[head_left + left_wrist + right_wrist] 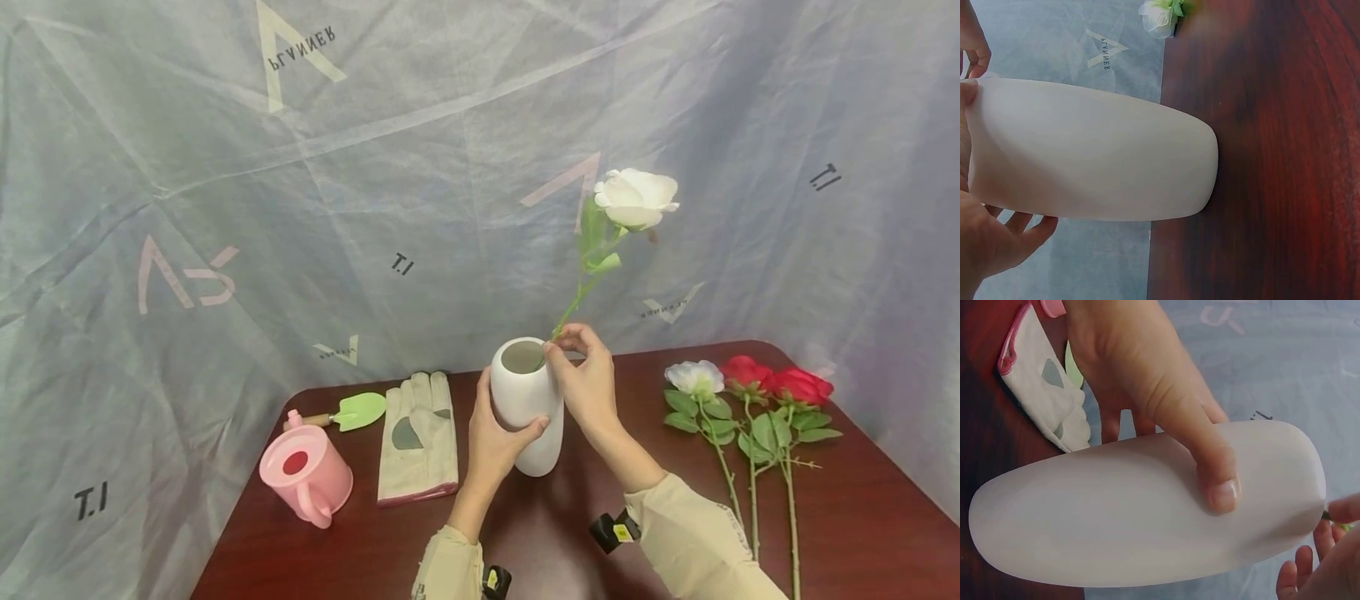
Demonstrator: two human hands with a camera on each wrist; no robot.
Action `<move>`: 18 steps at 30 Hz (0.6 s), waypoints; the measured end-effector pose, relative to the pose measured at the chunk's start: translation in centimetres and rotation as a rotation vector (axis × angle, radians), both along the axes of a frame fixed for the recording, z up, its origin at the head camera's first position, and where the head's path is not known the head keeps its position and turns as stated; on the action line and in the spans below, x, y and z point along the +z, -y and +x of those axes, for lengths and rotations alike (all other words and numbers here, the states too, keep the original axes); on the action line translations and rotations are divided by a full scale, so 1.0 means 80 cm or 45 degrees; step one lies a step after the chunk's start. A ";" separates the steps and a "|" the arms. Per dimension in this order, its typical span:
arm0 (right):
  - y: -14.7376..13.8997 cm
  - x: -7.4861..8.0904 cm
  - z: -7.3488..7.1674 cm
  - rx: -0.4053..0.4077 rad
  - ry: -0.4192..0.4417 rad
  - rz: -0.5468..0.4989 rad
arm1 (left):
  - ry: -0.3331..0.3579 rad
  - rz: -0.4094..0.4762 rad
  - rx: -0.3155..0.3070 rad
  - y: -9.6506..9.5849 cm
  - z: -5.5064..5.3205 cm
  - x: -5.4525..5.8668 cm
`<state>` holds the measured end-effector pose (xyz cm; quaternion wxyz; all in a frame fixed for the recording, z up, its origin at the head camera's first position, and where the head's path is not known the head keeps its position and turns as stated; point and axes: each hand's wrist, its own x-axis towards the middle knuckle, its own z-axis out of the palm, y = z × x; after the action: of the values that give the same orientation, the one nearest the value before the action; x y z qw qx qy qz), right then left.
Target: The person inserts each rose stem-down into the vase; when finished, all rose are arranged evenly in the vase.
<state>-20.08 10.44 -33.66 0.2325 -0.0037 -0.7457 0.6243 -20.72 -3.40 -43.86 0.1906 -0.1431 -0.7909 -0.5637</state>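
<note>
A white vase (pixel 536 433) stands on the table, its round mouth facing up. My left hand (pixel 495 433) grips it round the side, the thumb across the front, as the right wrist view also shows on the vase (pixel 1116 512). At the rim, my right hand (pixel 592 383) pinches the green stem of a white rose (pixel 636 198). The stem's lower end reaches into the vase mouth, and the bloom leans up to the right. In the left wrist view the vase (pixel 1091 150) hides part of the left hand (pixel 997 244).
A pink watering can (pixel 307 471), a green trowel (pixel 360 412) and pale work gloves (pixel 418 442) lie left of the vase. To the right are another white flower (pixel 695 379) and two red roses (pixel 802 385). A grey cloth (pixel 465 183) hangs behind the table (pixel 862 500).
</note>
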 end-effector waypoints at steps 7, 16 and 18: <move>0.004 -0.010 -0.006 -0.055 0.007 0.126 | 0.016 -0.011 0.014 0.002 -0.001 -0.002; 0.003 -0.001 -0.011 0.148 0.015 0.539 | 0.025 -0.017 0.001 0.001 -0.001 -0.001; 0.003 0.004 -0.014 0.187 -0.011 0.667 | 0.044 -0.012 -0.008 0.001 -0.001 -0.001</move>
<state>-21.19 10.19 -33.33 0.1828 0.1135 -0.8791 0.4253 -20.77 -3.48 -43.91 0.1743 -0.1367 -0.7963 -0.5629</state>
